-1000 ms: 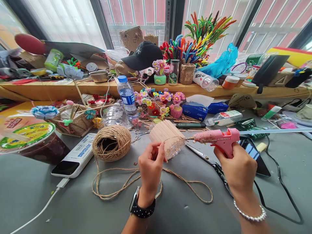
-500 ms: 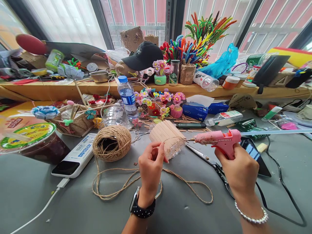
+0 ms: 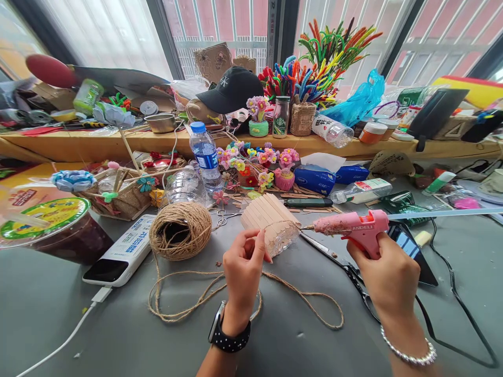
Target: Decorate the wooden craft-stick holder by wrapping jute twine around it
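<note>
Slightly lower than a second ago, the pink glue gun [image 3: 356, 229] keeps its nozzle at the rim of the stick-clad cup [image 3: 270, 222], which lies on its side mid-tabletop [image 3: 58, 324]. Right hand [image 3: 389, 280] fingers wrap the gun's grip; left hand [image 3: 243, 269] fingers pinch the cup's near edge, beside the twine ball [image 3: 179, 230].

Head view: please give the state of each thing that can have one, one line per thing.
Left hand: pinching a stick of the stick-covered container, which lies on its side.
Right hand: gripping the pink glue gun, nozzle at the container's rim.
Twine ball: partly unwound.
Water bottle: upright, capped.
</note>
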Demonstrator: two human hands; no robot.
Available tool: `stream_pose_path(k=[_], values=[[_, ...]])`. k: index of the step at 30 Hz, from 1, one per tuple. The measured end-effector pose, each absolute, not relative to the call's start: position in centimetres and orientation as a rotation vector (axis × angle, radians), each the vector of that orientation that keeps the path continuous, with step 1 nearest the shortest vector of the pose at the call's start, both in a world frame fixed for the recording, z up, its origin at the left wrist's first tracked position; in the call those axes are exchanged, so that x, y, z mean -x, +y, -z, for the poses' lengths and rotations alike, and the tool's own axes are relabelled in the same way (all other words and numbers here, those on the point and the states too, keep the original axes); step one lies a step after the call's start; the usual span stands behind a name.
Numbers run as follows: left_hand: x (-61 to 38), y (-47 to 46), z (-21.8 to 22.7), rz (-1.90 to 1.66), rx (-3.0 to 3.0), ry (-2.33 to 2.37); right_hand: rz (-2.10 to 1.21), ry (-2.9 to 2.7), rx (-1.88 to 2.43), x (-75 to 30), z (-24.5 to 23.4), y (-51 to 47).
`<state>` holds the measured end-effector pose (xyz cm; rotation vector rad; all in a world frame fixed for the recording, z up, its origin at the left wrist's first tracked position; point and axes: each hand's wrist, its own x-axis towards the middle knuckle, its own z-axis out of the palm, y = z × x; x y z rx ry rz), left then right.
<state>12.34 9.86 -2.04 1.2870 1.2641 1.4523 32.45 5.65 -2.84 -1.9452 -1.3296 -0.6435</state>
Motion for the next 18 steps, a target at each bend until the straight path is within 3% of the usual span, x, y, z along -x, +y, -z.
stream_pose_path(k=[18], values=[[-12.35,9.78,1.99,-1.447,-1.287,1.273,0.586,-1.338,1.976,-32.58,2.68,5.61]])
